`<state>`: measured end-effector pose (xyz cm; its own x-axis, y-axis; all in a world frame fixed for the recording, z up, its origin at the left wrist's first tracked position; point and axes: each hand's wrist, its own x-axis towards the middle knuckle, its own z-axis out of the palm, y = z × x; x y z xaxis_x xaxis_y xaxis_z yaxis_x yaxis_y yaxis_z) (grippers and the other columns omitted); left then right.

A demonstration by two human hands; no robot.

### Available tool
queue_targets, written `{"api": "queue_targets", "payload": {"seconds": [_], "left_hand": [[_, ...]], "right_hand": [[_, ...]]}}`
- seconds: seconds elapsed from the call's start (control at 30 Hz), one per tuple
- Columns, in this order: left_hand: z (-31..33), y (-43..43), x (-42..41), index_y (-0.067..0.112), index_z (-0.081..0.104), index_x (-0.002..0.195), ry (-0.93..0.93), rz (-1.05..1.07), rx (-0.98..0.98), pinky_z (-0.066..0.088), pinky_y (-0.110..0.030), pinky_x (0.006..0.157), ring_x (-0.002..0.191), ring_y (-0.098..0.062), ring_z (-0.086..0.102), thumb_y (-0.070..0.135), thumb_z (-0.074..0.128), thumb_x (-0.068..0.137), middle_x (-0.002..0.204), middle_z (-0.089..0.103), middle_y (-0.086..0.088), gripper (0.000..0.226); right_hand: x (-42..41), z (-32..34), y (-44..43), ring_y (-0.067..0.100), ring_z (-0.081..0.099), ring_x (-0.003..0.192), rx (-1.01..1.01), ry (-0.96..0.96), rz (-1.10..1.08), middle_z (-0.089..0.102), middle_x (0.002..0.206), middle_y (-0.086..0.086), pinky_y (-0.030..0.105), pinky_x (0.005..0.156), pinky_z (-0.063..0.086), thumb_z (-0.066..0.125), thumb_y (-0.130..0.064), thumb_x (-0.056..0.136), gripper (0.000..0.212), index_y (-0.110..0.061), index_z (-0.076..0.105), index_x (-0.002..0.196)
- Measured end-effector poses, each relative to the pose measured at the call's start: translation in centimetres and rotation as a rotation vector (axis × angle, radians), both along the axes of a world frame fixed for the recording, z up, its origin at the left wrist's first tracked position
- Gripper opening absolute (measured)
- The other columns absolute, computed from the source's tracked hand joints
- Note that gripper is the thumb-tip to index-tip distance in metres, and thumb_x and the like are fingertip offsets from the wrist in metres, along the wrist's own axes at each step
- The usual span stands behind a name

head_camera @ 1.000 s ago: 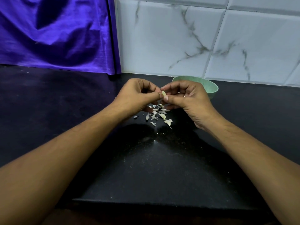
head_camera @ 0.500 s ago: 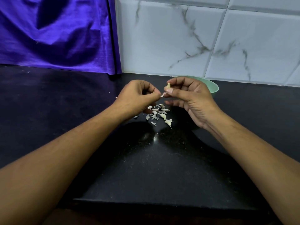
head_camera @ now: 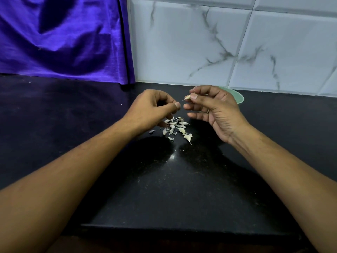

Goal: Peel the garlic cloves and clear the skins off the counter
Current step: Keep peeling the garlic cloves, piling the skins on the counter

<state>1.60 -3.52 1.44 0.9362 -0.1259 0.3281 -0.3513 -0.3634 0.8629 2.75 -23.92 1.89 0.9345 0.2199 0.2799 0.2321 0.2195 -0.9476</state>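
Note:
My right hand (head_camera: 215, 110) pinches a small garlic clove (head_camera: 187, 97) between thumb and forefinger, raised in front of a green bowl (head_camera: 238, 96) that the hand mostly hides. My left hand (head_camera: 151, 109) hovers just left of it with fingers curled and thumb against the forefinger; whether a scrap of skin sits between them I cannot tell. Below both hands a loose pile of several pale garlic skins (head_camera: 176, 127) lies on the black counter (head_camera: 164, 179). One darker scrap (head_camera: 151, 131) lies apart, left of the pile.
A white marble-look tiled wall (head_camera: 218, 42) rises behind the counter. A purple cloth (head_camera: 60, 37) hangs at the back left down to the counter. The counter's front edge (head_camera: 182, 229) runs close to me between my forearms.
My hands have pulled apart. The right hand lifted the clove up and right toward the bowl; the left hand stayed over the pile of skins.

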Motion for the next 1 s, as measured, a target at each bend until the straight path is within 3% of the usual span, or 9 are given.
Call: {"api": "queue_targets", "payload": {"seconds": [0.2, 0.37, 0.57, 0.7, 0.87, 1.0], "left_hand": [[0.35, -0.06, -0.31, 0.012, 0.074, 0.095, 0.004, -0.060, -0.055, 0.059, -0.033, 0.063, 0.081, -0.019, 0.073, 0.020, 0.079, 0.090, 0.091, 0.074, -0.020, 0.011], [0.40, -0.10, -0.35, 0.010, 0.076, 0.094, -0.029, -0.048, -0.059, 0.060, -0.034, 0.064, 0.080, -0.022, 0.074, 0.019, 0.077, 0.092, 0.086, 0.075, -0.018, 0.009], [0.44, -0.14, -0.38, 0.013, 0.077, 0.090, -0.040, -0.028, -0.036, 0.059, -0.033, 0.063, 0.079, -0.020, 0.074, 0.014, 0.075, 0.092, 0.081, 0.076, -0.011, 0.003], [0.52, -0.05, -0.42, 0.011, 0.077, 0.087, -0.036, -0.017, -0.040, 0.064, -0.042, 0.069, 0.080, -0.021, 0.074, 0.010, 0.074, 0.090, 0.084, 0.076, -0.014, 0.005], [0.60, -0.12, -0.67, 0.009, 0.076, 0.080, -0.006, -0.027, -0.058, 0.064, -0.044, 0.072, 0.076, -0.022, 0.073, 0.023, 0.074, 0.078, 0.076, 0.075, -0.011, 0.014], [0.77, -0.36, -0.93, 0.006, 0.071, 0.078, 0.058, -0.092, -0.146, 0.062, -0.039, 0.069, 0.069, -0.016, 0.068, 0.009, 0.072, 0.086, 0.072, 0.070, -0.009, 0.008]], "right_hand": [[-0.12, -0.04, 0.19, 0.019, 0.073, 0.078, -0.040, -0.011, -0.002, 0.075, 0.087, 0.007, 0.031, 0.067, 0.061, 0.076, -0.007, 0.086, 0.012, -0.011, 0.072, 0.097], [-0.29, -0.20, 0.32, 0.021, 0.072, 0.078, -0.113, -0.051, -0.009, 0.074, 0.084, 0.009, 0.037, 0.071, 0.062, 0.077, -0.005, 0.086, 0.010, -0.009, 0.074, 0.095], [-0.31, -0.13, 0.36, 0.020, 0.071, 0.072, -0.153, -0.093, -0.030, 0.073, 0.081, 0.012, 0.033, 0.067, 0.064, 0.077, -0.003, 0.086, 0.008, -0.006, 0.074, 0.093], [-0.30, -0.26, 0.38, 0.021, 0.072, 0.073, -0.166, -0.095, -0.021, 0.073, 0.083, 0.013, 0.038, 0.072, 0.063, 0.077, -0.004, 0.086, 0.009, -0.006, 0.074, 0.093], [-0.27, -0.24, 0.35, 0.021, 0.072, 0.072, -0.157, -0.057, 0.023, 0.072, 0.080, 0.013, 0.036, 0.070, 0.063, 0.077, -0.006, 0.084, 0.010, -0.004, 0.074, 0.094], [-0.41, 0.04, 0.36, 0.020, 0.072, 0.072, -0.102, 0.055, 0.127, 0.072, 0.082, 0.013, 0.035, 0.072, 0.064, 0.075, -0.011, 0.079, 0.017, -0.004, 0.071, 0.094]]}}
